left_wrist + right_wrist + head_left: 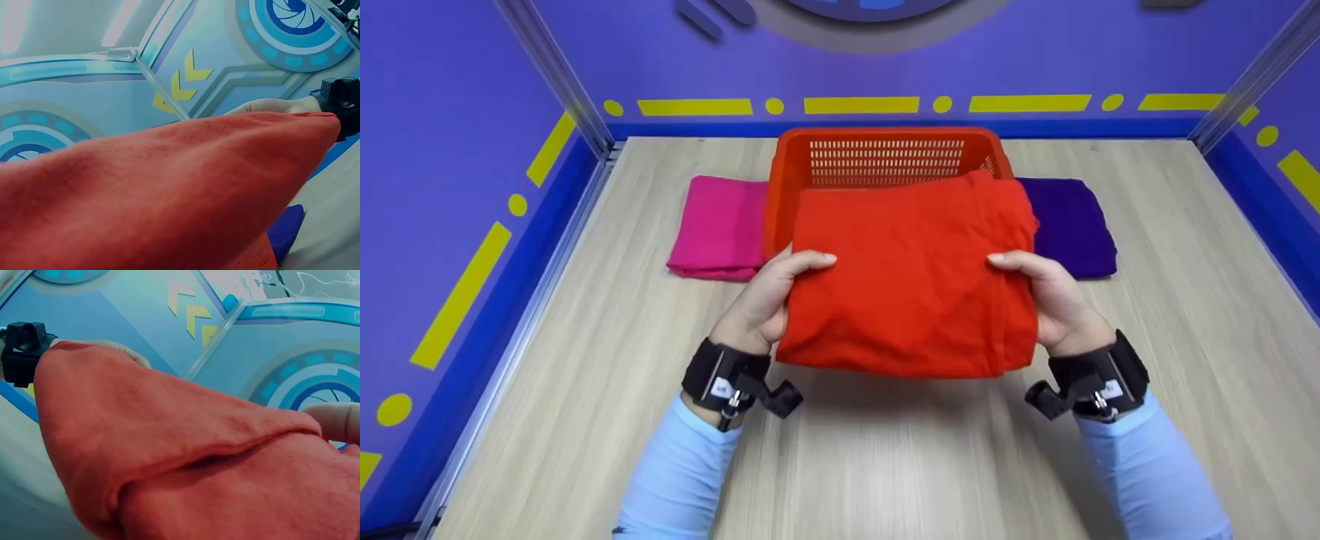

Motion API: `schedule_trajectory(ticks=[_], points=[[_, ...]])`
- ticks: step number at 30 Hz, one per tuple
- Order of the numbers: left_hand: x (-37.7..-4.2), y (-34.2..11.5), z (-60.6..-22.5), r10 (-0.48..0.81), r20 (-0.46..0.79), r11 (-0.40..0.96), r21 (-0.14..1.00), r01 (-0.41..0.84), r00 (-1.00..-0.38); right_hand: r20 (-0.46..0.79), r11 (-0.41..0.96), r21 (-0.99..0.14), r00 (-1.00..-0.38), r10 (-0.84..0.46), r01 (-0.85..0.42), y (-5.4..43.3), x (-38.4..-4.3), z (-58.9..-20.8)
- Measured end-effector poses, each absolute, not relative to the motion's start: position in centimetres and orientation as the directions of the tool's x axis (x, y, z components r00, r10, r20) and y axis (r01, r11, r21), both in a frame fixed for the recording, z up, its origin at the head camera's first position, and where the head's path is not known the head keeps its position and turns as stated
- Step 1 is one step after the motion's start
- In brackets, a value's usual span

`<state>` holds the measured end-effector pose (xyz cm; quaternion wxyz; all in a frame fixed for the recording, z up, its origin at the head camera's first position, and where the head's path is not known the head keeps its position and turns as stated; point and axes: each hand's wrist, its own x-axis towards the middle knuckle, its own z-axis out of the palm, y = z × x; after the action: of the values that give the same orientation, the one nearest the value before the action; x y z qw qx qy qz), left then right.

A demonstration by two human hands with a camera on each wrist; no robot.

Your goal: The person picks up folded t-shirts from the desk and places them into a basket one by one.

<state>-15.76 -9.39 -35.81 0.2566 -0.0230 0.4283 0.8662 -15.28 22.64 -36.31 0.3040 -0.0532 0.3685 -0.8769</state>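
Note:
Both hands hold up a folded red cloth in front of an orange-red plastic basket. My left hand grips the cloth's left edge, thumb on top and the other fingers hidden beneath. At the opposite edge my right hand grips it the same way. The cloth overlaps the basket's front in the head view, and its lower edge hangs above the table. In the right wrist view a fold runs across the cloth, with the right thumb at its edge.
A folded pink cloth lies left of the basket, and a folded dark purple cloth lies to its right. All stand on a light wooden table. Blue panels with yellow marks border the table at the back and sides.

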Motion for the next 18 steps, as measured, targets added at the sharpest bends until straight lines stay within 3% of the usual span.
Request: schedule_trajectory(ticks=[10, 18], points=[[-18.8, -8.9, -35.0, 0.412, -0.205, -0.513, 0.753, -0.412, -0.888, -0.155, -0.535, -0.715, -0.848, -0.508, 0.451, 22.5, -18.5, -35.2], [-21.6, -9.0, -34.6, 0.391, -0.249, -0.477, 0.768, -0.427, -0.886, -0.181, -0.520, -0.696, -0.822, -0.540, 0.495, 22.5, -21.5, -34.3]])
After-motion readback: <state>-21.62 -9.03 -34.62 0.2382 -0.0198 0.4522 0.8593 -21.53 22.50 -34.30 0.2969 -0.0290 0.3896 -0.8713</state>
